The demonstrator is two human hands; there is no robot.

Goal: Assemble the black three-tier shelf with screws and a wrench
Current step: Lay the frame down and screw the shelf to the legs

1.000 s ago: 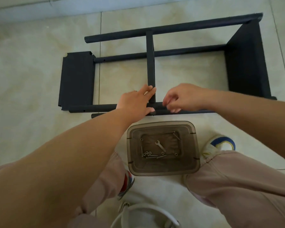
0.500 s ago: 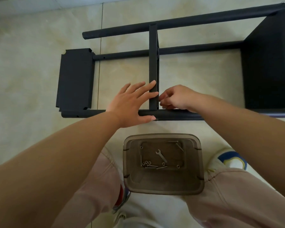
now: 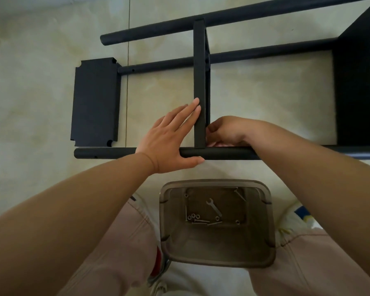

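Joint dead ahead: left hand [image 3: 169, 144] flat, open against middle panel [image 3: 199, 82]; right hand [image 3: 224, 131] curled at corner (contents hidden); wrench [image 3: 214, 207] behind, in tub [image 3: 271, 231].

Black shelf frame [image 3: 222, 153] lies on its side on the floor, four round poles running left-right. Middle shelf panel [image 3: 199, 82] stands on edge between the poles; end panel [image 3: 359, 92] at right; third panel [image 3: 95, 101] flat on the floor at left, unattached. Small silver wrench [image 3: 214, 207] and screws [image 3: 198, 220] lie loose in the brown bin [image 3: 216, 253].
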